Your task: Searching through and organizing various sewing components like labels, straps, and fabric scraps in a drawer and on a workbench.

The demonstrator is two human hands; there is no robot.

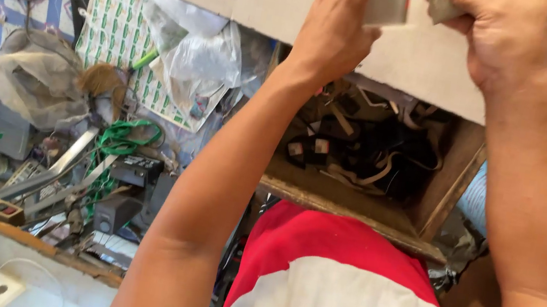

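The grey part [389,4] at the top edge is blurred and half covered by the left hand [335,27]; the right hand [504,33] is cut off there. Drawer [354,200] contents are too tangled to tell.

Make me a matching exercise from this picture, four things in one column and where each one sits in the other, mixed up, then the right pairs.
Things:
1. small grey part
2. clear plastic bag
3. black cables
4. green wire

Places:
A. inside the open wooden drawer
B. coiled in the clutter on the left
C. pinched in the left hand, with the right hand close by
D. on the green-patterned sheet

Pairs: 1-C, 2-D, 3-A, 4-B
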